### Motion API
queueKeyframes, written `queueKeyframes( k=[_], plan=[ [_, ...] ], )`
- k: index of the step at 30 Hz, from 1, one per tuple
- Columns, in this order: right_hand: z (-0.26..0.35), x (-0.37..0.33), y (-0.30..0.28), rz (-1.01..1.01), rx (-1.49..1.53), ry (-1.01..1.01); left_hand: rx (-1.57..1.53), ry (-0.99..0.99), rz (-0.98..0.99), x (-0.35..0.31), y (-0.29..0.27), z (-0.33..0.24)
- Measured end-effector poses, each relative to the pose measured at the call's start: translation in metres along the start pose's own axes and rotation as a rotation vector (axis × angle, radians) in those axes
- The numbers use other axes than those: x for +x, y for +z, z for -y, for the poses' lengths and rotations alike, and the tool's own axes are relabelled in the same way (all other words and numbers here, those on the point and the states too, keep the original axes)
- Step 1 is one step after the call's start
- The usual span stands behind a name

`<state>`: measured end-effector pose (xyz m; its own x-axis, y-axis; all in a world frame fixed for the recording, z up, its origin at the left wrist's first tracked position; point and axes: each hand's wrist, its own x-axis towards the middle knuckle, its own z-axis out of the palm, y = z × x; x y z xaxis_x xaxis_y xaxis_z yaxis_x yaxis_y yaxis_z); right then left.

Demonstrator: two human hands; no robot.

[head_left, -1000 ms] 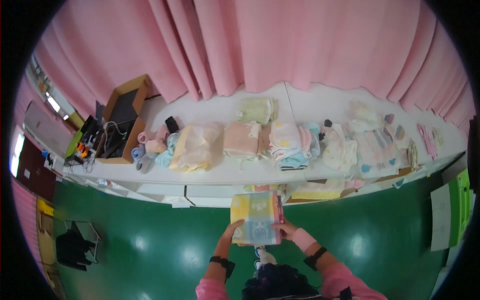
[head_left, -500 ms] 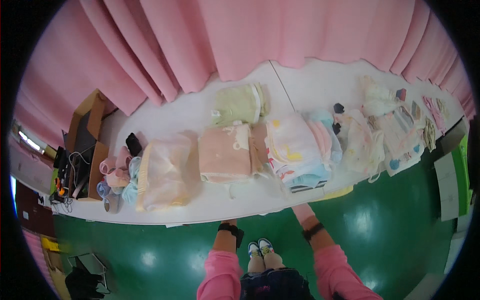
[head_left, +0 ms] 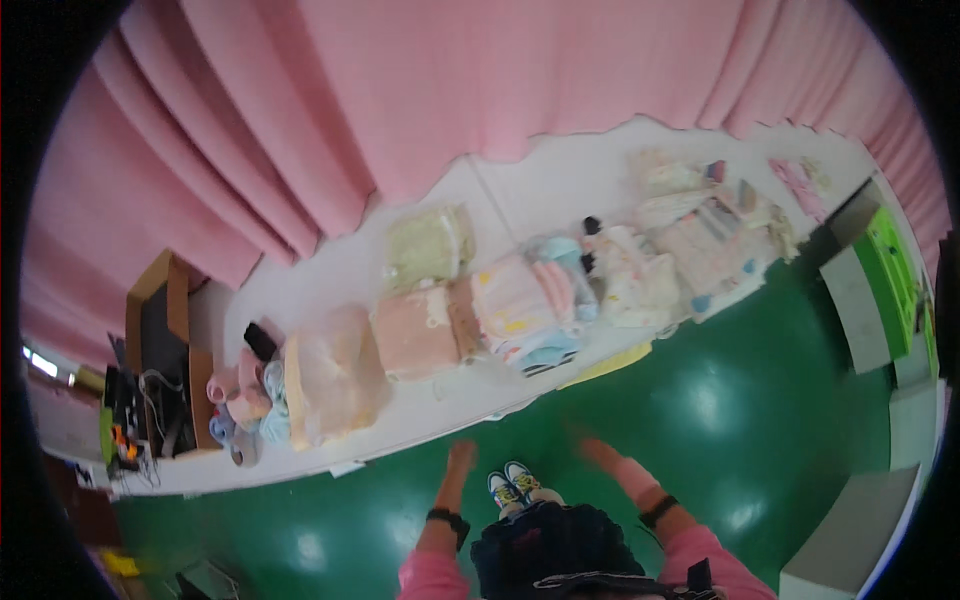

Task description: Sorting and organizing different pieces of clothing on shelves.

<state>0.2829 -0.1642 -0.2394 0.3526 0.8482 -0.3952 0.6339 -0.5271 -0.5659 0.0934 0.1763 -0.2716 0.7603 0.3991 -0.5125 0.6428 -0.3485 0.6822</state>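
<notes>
My left hand [head_left: 461,457] hangs over the green floor just in front of the table's near edge, with nothing visible in it. To its right, my right hand [head_left: 602,454] is apart from the table too, its fingers smeared by motion. Closest to my hands on the table is a folded dusty-pink cloth [head_left: 412,337] with a pale pattern. Beside it lies a stack of folded white cloth [head_left: 512,298] with yellow prints. A pale, see-through-looking bag with yellow trim [head_left: 340,375] lies to the left, and a folded light-green cloth [head_left: 428,247] behind.
The white table [head_left: 410,415] runs across the view before a pink curtain [head_left: 430,90]. Rolled pink and blue cloths [head_left: 240,390] and a cardboard box [head_left: 200,390] are at left. Loose printed clothes [head_left: 700,245] lie at right, near a white-and-green cabinet [head_left: 860,310].
Both hands have drawn back from the table's edge toward my body. The view has turned and tilted, so the table now slants up to the right.
</notes>
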Motion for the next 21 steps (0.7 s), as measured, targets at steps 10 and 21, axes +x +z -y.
queueKeyframes(
  k=[10,21],
  plan=[
    [-0.125,-0.260,-0.085,-0.911,1.153,0.972,-0.412,-0.032,0.581,-0.055,0.101,-0.197],
    [-0.216,-0.148,-0.433,-1.290,0.590,0.197,-0.659,0.375,-0.059,0.009,0.165,-0.519]
  ],
)
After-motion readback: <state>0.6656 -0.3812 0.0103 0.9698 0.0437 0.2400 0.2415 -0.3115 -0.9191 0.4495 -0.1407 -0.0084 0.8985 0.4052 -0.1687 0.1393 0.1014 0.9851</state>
